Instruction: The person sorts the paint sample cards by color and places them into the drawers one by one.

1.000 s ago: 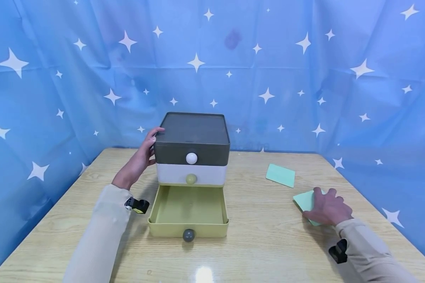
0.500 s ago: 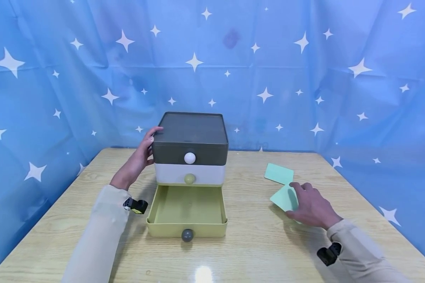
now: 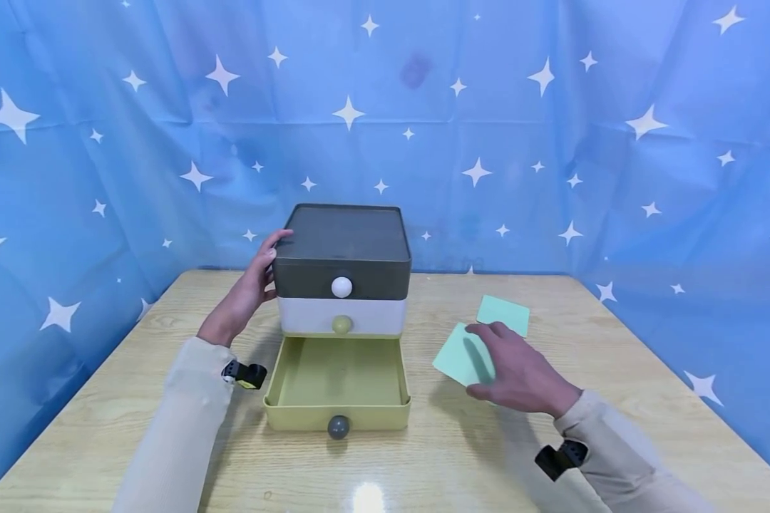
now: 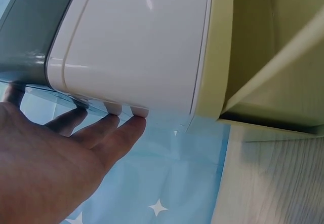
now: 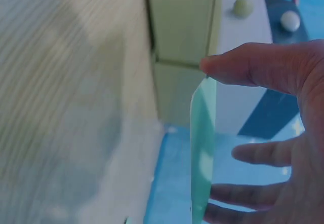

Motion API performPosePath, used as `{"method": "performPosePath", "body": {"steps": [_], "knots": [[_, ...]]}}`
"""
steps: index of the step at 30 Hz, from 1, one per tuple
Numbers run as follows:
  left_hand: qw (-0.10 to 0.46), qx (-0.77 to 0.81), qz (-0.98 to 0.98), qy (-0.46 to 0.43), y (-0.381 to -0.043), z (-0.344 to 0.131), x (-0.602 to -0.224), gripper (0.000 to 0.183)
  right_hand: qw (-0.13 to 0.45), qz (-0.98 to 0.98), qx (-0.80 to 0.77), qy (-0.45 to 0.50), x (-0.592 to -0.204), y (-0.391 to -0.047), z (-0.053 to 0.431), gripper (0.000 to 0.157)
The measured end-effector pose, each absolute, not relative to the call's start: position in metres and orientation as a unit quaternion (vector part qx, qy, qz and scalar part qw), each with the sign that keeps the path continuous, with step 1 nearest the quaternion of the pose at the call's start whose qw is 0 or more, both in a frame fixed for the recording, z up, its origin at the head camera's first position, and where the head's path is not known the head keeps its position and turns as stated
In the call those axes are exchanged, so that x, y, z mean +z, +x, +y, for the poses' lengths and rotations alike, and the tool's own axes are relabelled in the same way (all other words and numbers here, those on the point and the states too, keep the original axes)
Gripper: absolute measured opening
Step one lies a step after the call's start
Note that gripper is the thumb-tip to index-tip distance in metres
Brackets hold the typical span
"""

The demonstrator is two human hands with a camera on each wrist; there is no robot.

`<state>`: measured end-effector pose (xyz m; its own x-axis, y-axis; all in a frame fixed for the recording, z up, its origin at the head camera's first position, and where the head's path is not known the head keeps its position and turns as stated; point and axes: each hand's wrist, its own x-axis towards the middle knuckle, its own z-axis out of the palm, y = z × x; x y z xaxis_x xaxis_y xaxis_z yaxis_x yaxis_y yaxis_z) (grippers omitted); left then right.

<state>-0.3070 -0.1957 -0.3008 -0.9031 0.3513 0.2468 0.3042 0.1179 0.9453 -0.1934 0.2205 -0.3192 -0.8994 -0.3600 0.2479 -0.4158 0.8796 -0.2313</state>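
My right hand [image 3: 522, 367] holds a thin mint-green card [image 3: 457, 356] above the table, right of the drawer unit. The right wrist view shows the thumb [image 5: 238, 67] at one edge of the card and fingertips at the other. A small three-tier drawer unit [image 3: 346, 235] stands mid-table, with dark grey, white and olive-green tiers. Its bottom olive drawer [image 3: 295, 417] is pulled out, and nothing lies in it. My left hand [image 3: 240, 303] rests against the unit's left side, one fingertip at the top rim; in the left wrist view its fingers reach out to the side wall.
A second mint-green card [image 3: 507, 313] lies on the wooden table [image 3: 436, 463] behind my right hand. A blue curtain [image 3: 423, 164] with white stars hangs behind and along both sides. Round knobs project from the drawer fronts, the grey one [image 3: 338, 427] nearest me.
My right hand has carried the card from the right of the table leftward, closer to the open drawer. The left hand stays at the unit; the view has turned slightly right.
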Motion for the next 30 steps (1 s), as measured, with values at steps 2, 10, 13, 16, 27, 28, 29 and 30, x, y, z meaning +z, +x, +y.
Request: {"method": "performPosePath", "body": {"steps": [2,10,13,16,27,28,29,30], "knots": [[0.018,0.628,0.746,0.219,-0.306,-0.197,-0.302,0.054,0.099,-0.962,0.142,0.211,-0.317,-0.194,0.211,0.082],[0.02,0.624,0.748,0.225,-0.308,-0.196,-0.304,0.054,0.066,-0.947,0.171,0.265,-0.316,-0.198,0.188,0.084],[0.019,0.622,0.75,0.224,-0.309,-0.195,-0.302,0.053,0.043,-0.933,0.176,0.31,-0.314,-0.199,0.181,0.085],[0.019,0.62,0.751,0.226,-0.31,-0.195,-0.301,0.053,0.024,-0.922,0.172,0.345,-0.313,-0.199,0.172,0.085],[0.019,0.62,0.752,0.223,-0.31,-0.194,-0.299,0.054,-0.007,-0.91,0.149,0.386,-0.313,-0.211,0.132,0.082],[0.021,0.62,0.752,0.222,-0.31,-0.194,-0.299,0.054,-0.007,-0.908,0.145,0.392,-0.313,-0.212,0.129,0.081],[0.022,0.621,0.752,0.22,-0.31,-0.195,-0.299,0.054,-0.009,-0.908,0.142,0.394,-0.313,-0.214,0.127,0.08],[0.023,0.621,0.752,0.22,-0.31,-0.195,-0.3,0.054,-0.01,-0.908,0.137,0.395,-0.313,-0.215,0.125,0.079]]}}
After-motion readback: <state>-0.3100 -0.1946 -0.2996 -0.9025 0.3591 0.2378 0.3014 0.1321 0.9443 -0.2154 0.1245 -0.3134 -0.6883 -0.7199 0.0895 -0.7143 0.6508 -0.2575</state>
